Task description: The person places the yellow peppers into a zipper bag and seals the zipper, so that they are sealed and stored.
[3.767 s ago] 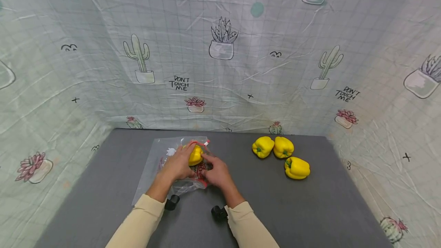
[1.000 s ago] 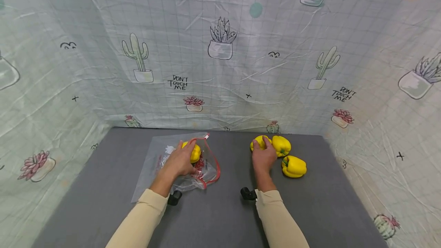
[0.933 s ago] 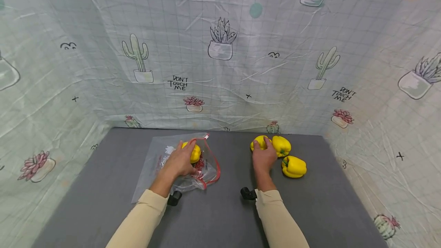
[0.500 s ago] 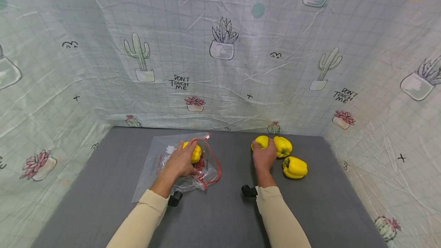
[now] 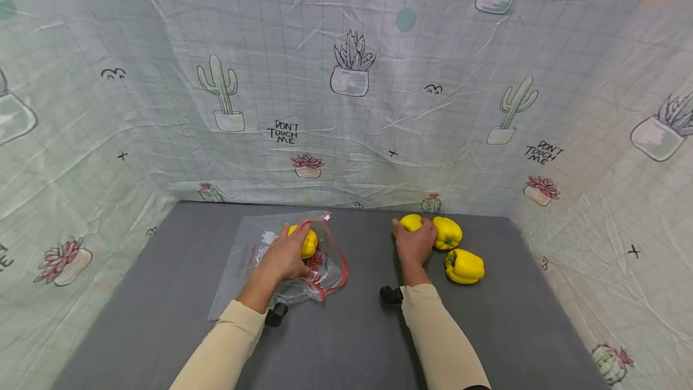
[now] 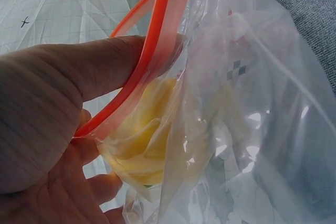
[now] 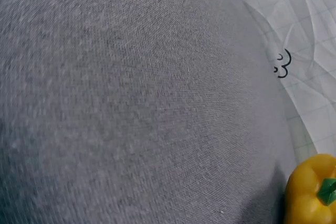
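A clear zip bag (image 5: 271,257) with a red seal (image 6: 152,51) lies on the grey table (image 5: 346,336). Inside it sits a yellow bell pepper (image 5: 309,242) (image 6: 142,140). My left hand (image 5: 284,256) holds the bag's mouth, thumb (image 6: 100,61) pressed on the red rim. My right hand (image 5: 415,244) curls over another yellow pepper (image 5: 409,222) at the back right and grips it. Two more yellow peppers (image 5: 447,233) (image 5: 464,266) lie beside it; one pepper (image 7: 312,192) shows at the corner of the right wrist view.
A cactus-print cloth (image 5: 346,89) rises as walls behind and on both sides of the table. Bare grey surface (image 7: 131,103) spreads between the bag and the peppers and along the front.
My right hand left the bag, crossed right to the pepper group and closed its fingers over the leftmost one. My left hand stayed on the bag's mouth.
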Available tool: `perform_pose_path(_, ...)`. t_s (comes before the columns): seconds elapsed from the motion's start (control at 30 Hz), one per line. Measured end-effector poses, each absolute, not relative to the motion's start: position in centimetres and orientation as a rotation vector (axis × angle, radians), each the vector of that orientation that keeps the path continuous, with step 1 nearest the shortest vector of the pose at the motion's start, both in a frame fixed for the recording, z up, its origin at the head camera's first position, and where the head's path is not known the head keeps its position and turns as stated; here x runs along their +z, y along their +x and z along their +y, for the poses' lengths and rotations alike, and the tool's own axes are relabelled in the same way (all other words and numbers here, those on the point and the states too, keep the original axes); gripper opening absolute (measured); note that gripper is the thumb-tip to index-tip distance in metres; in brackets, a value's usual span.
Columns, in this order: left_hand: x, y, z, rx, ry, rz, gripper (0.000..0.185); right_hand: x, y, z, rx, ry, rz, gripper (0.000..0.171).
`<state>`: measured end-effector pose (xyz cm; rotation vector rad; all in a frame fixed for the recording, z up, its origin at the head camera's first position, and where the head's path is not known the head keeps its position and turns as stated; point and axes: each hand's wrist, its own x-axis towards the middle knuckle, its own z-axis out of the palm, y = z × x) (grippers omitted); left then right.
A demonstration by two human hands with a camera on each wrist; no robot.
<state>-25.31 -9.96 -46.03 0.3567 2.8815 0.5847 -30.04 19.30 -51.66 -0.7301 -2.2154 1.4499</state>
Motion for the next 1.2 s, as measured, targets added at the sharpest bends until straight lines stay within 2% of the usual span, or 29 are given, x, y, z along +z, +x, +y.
perform_pose_path(0.2,-45.9,-25.3,-10.1,0.586,0.339,2.879,0.110,-52.0,-30.5,19.0,1.446,-0.756,-2.193,0.075)
perform_pose_path(0.43,-45.9,-25.3,-10.0,0.583,0.346,2.872,0.112,-51.9,-30.5,19.4,1.569,-0.869,-2.124,0.088)
perform_pose_path(0.63,-46.0,-25.5,-10.1,0.576,0.347,2.871,0.112,-51.3,-30.4,19.6,1.643,-0.937,-2.110,0.090)
perform_pose_path(1.2,-46.0,-25.4,-10.1,0.588,0.349,2.877,0.114,-50.1,-29.7,20.3,1.774,-0.809,-2.107,0.082)
